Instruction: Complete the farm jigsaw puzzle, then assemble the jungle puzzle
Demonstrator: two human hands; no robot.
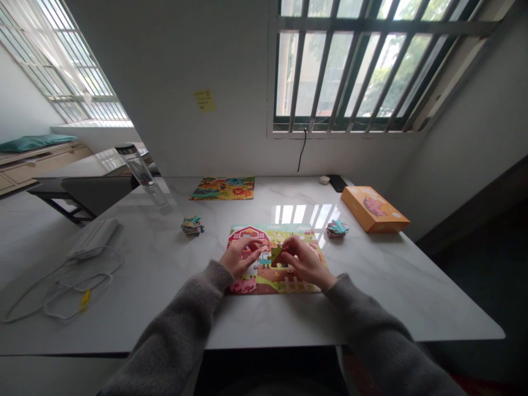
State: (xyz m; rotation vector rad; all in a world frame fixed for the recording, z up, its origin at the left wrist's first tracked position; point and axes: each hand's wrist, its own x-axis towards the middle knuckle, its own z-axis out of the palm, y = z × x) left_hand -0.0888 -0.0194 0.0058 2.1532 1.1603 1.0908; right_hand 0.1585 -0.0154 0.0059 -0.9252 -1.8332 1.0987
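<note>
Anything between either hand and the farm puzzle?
Nothing visible. The left hand and right hand are both over the farm puzzle; the left piece stack and right piece stack sit off to its sides.

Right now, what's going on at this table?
A person in grey sleeves is working on a farm jigsaw on a white table. The right hand appears to hold a dark puzzle piece over it; the left hand is over the barn, with no piece visible in it. Small stacks of pieces flank the jigsaw; a picture board lies behind.
</note>
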